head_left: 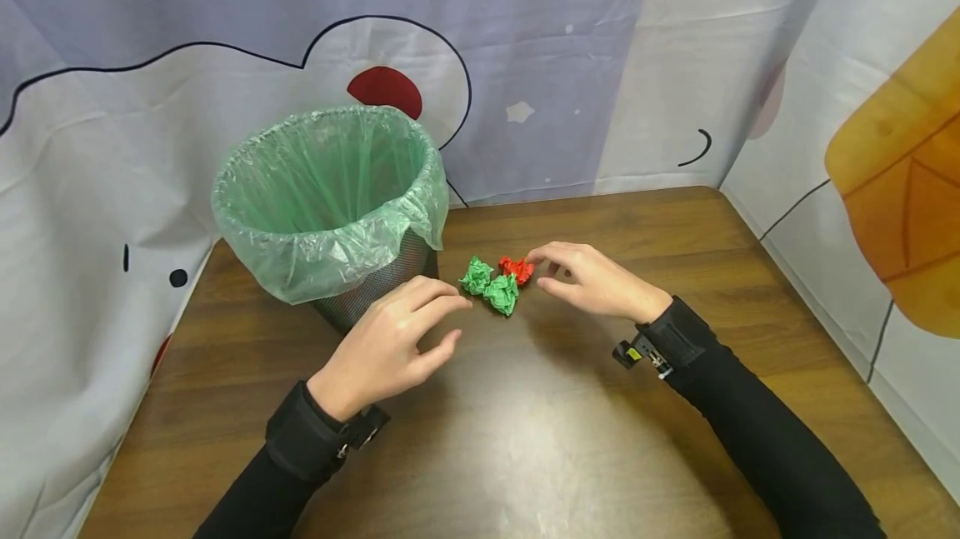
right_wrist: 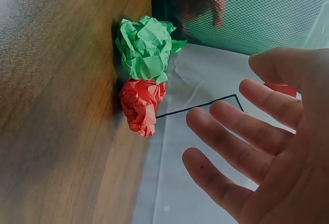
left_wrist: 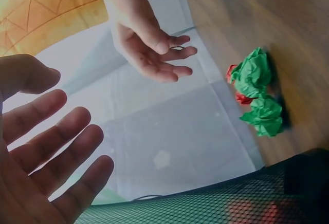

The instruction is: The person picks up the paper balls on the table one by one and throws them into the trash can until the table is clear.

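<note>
Two green crumpled paper balls, the left one [head_left: 476,276] and the nearer one [head_left: 502,294], lie on the table against a red crumpled paper ball [head_left: 516,270]. My left hand [head_left: 399,341] hovers to their left, in front of the bin, with its fingers spread and nothing in them. On the other side, my right hand [head_left: 592,279] is held just right of the red ball, fingers loosely bent and holding nothing. In the right wrist view the red ball [right_wrist: 141,106] sits beside a green one [right_wrist: 146,49], apart from the fingers [right_wrist: 218,178].
A mesh bin [head_left: 408,272] lined with a green plastic bag [head_left: 330,252] stands at the table's back left. Through its mesh, reddish shapes [left_wrist: 252,211] show in the left wrist view. A printed curtain [head_left: 540,64] hangs behind the wooden table [head_left: 600,447] and along its sides.
</note>
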The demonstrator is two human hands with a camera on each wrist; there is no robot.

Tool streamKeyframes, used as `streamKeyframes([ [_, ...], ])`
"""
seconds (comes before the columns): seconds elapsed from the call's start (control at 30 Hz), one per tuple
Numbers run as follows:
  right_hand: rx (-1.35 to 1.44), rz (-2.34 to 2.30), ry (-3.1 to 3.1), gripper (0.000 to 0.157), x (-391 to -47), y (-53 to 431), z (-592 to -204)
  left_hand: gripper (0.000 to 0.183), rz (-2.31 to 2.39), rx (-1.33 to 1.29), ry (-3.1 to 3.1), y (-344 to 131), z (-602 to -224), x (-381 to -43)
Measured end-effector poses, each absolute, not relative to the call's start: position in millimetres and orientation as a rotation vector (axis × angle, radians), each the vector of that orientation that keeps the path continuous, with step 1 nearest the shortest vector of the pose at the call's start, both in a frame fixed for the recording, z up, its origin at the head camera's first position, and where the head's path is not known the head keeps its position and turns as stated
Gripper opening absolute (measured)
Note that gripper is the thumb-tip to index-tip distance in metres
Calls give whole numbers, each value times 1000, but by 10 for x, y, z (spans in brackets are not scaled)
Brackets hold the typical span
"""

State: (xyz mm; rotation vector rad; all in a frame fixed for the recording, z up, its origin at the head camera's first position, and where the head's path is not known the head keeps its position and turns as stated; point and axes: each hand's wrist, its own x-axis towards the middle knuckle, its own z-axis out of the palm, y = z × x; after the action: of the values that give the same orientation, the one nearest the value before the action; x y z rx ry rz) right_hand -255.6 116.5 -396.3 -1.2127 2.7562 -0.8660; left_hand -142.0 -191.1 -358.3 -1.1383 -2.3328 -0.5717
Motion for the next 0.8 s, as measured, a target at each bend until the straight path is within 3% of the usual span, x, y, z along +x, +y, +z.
streamKeyframes([
  [0.8, -1156, -745, 2852, 39, -2822, 1057, -4055, 29, -573, -1108, -2425, -1930, -3784, -1408],
])
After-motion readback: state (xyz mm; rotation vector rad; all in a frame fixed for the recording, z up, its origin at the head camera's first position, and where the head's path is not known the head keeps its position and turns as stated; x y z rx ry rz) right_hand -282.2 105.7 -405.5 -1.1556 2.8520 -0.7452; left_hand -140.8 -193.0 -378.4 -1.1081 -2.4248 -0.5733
